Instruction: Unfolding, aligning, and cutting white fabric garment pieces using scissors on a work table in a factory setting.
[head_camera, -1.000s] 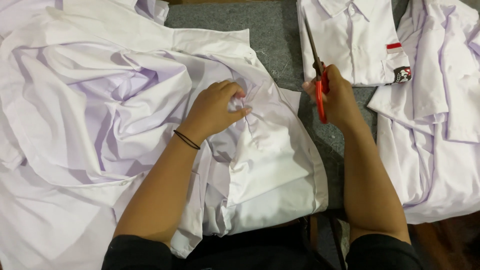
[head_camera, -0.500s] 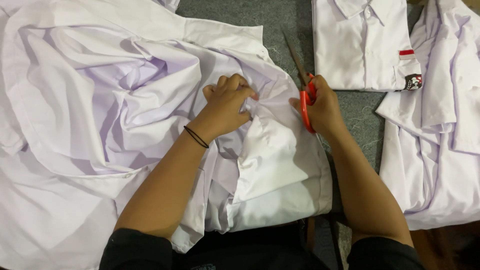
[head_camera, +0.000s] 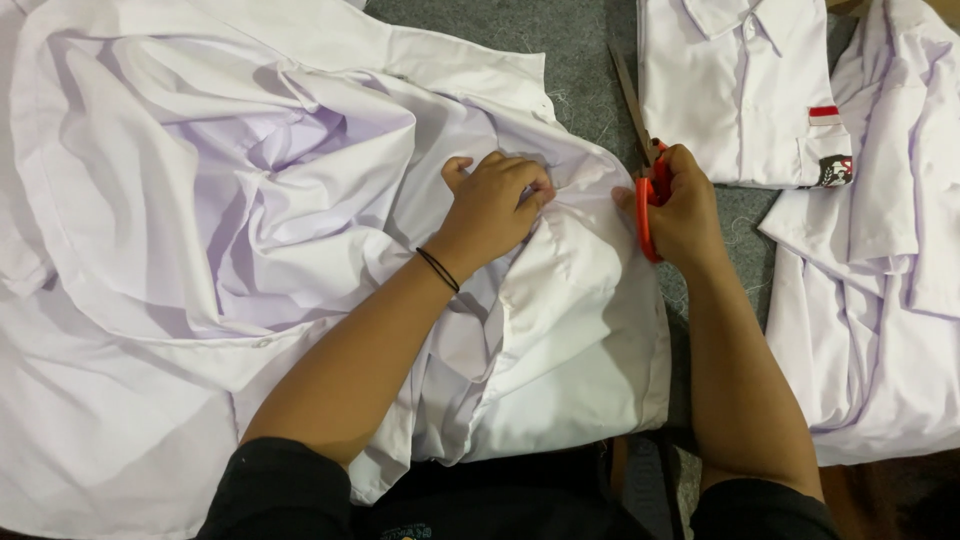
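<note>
The left hand (head_camera: 495, 200) pinches a fold of the crumpled white shirt (head_camera: 250, 200) on the table (head_camera: 590, 60). The right hand (head_camera: 685, 205) grips orange scissors (head_camera: 645, 170) just beside it, blades pointing away.

Head camera, looking steeply down, close over table (head_camera: 585, 60) (single view).

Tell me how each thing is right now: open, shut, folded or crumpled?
Scissors: blades shut, gripped in right hand.
Crumpled white shirt: spread out, wrinkled, pinched by left hand.
Folded white shirt: neatly folded, buttoned.
Third white shirt: lying loose, unfolded.
</note>
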